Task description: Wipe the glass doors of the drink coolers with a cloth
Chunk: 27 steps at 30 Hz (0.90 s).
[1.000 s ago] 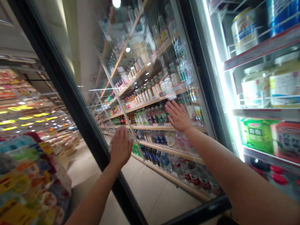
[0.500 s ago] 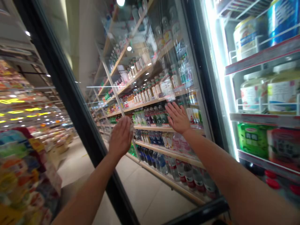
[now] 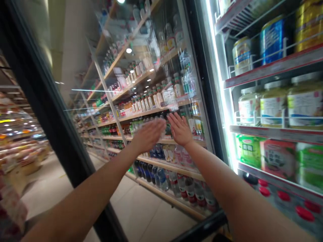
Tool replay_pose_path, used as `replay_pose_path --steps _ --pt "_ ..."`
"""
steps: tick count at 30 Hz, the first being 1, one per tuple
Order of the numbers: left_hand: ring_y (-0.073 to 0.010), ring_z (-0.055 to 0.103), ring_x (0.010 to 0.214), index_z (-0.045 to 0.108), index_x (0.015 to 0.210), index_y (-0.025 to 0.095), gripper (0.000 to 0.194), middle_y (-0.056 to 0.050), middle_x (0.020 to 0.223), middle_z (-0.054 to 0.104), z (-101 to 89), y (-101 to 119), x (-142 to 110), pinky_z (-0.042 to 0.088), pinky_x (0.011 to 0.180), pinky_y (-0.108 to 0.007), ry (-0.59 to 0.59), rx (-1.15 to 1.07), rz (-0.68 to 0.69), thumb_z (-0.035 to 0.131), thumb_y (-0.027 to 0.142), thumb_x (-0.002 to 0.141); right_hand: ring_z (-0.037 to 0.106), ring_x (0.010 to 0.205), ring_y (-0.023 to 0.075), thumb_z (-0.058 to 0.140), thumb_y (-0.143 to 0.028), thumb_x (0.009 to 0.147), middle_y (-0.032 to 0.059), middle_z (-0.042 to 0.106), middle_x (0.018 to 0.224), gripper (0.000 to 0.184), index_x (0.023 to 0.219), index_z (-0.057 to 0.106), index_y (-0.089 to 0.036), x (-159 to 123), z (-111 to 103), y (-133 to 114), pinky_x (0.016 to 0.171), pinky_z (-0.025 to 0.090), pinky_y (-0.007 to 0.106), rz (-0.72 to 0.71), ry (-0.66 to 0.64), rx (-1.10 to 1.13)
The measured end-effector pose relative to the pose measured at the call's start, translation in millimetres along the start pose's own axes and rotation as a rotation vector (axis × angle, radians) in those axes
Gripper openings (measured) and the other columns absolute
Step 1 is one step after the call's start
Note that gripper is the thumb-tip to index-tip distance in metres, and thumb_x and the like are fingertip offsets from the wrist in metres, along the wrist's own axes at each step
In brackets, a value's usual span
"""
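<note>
Right hand: your fingers are straight and slightly spread, grasping nothing, seemingly flat on the glass, perhaps to steady it.
Left hand: your fingers lie straight and together, just beside the right ones; blur means you cannot tell whether they pin something pale.
Glass door: beyond both sets of fingertips, standing ajar, which leaves the lit shelves exposed to their right.
</note>
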<state>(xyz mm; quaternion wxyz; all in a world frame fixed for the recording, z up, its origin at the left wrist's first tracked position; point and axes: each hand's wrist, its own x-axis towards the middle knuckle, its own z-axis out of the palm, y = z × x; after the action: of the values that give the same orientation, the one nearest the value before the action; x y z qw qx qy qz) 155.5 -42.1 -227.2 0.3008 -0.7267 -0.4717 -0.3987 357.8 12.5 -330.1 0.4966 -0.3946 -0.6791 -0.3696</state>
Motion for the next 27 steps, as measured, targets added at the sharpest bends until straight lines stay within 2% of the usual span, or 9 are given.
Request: replay_pose_path --steps 4,7,9,13,15,20,22,25,27 --pt "-0.0352 0.022 0.151 0.036 0.154 0.005 0.055 -0.016 0.162 0.030 -37.7 -30 48 0.021 0.122 -0.061 0.139 0.056 0.142 0.048 0.034 0.109 0.015 0.157 0.0198 0.037 -0.019 0.101 0.0030 0.030 0.165 0.060 0.161 0.029 -0.020 -1 1 1 0.129 0.018 0.049 -0.003 -0.005 0.011" --pt "-0.0362 0.000 0.154 0.015 0.156 -0.010 0.065 -0.021 0.167 0.007 -30.6 -30 53 0.005 0.124 -0.061 0.224 0.082 0.134 0.036 0.027 0.106 0.017 0.157 0.0192 0.035 -0.020 0.104 0.0030 0.032 0.165 0.061 0.163 0.022 -0.024 -1 1 2 0.129 0.019 0.049 -0.001 0.010 0.018" --pt "-0.0324 0.008 0.155 0.023 0.156 -0.008 0.065 -0.021 0.166 0.015 -8.1 -17 35 0.010 0.126 -0.056 0.130 0.081 0.257 0.041 0.022 0.101 0.021 0.156 0.0195 0.031 -0.019 0.104 0.0050 0.034 0.164 0.061 0.164 0.018 -0.023 -1 1 4 0.129 0.022 0.049 0.029 0.036 0.037" --pt "-0.0124 0.026 0.151 0.045 0.151 0.019 0.050 0.002 0.159 0.042 16.4 -1 6 0.019 0.127 -0.033 -0.184 0.035 0.655 0.041 0.027 0.103 0.023 0.155 0.0219 0.026 -0.023 0.106 0.0091 0.035 0.163 0.059 0.164 0.017 -0.020 0 2 8 0.127 0.028 0.047 0.085 0.096 0.107" --pt "-0.0154 0.019 0.154 0.041 0.154 0.017 0.052 0.000 0.163 0.035 5.1 -11 13 0.012 0.129 -0.040 -0.136 0.032 0.598 0.042 0.030 0.103 0.023 0.155 0.0225 0.025 -0.026 0.106 0.0080 0.033 0.164 0.060 0.165 0.015 -0.023 0 2 10 0.128 0.026 0.048 0.076 0.100 0.126" --pt "-0.0307 -0.006 0.155 0.010 0.160 -0.002 0.068 -0.015 0.169 0.003 -8.3 -35 8 -0.004 0.125 -0.061 0.202 0.013 0.140 0.040 0.023 0.104 0.020 0.156 0.0240 0.022 -0.030 0.106 0.0098 0.031 0.164 0.060 0.165 0.013 -0.021 -1 4 16 0.128 0.024 0.049 0.025 0.118 0.107" --pt "-0.0332 -0.007 0.155 0.013 0.158 -0.006 0.068 -0.019 0.168 0.006 11.0 -29 -27 -0.004 0.123 -0.066 0.049 -0.104 0.285 0.039 0.019 0.100 0.020 0.156 0.0250 0.020 -0.032 0.106 0.0104 0.030 0.164 0.060 0.165 0.010 -0.021 -1 5 18 0.127 0.025 0.051 0.016 0.117 0.087" --pt "-0.0168 0.036 0.148 0.053 0.145 0.020 0.051 0.000 0.155 0.047 38.6 -15 -80 0.030 0.124 -0.038 -0.235 -0.181 0.582 0.045 0.023 0.095 0.020 0.156 0.0264 0.018 -0.036 0.107 0.0115 0.030 0.164 0.061 0.165 0.010 -0.020 -2 6 21 0.126 0.026 0.054 -0.001 0.124 0.060" --pt "-0.0122 0.041 0.144 0.058 0.141 0.027 0.047 0.006 0.150 0.053 40.3 -12 -89 0.031 0.123 -0.032 -0.298 -0.212 0.650 0.043 0.025 0.097 0.020 0.156 0.0266 0.017 -0.037 0.107 0.0124 0.029 0.164 0.061 0.164 0.012 -0.018 -2 6 23 0.126 0.026 0.054 -0.010 0.126 0.056"
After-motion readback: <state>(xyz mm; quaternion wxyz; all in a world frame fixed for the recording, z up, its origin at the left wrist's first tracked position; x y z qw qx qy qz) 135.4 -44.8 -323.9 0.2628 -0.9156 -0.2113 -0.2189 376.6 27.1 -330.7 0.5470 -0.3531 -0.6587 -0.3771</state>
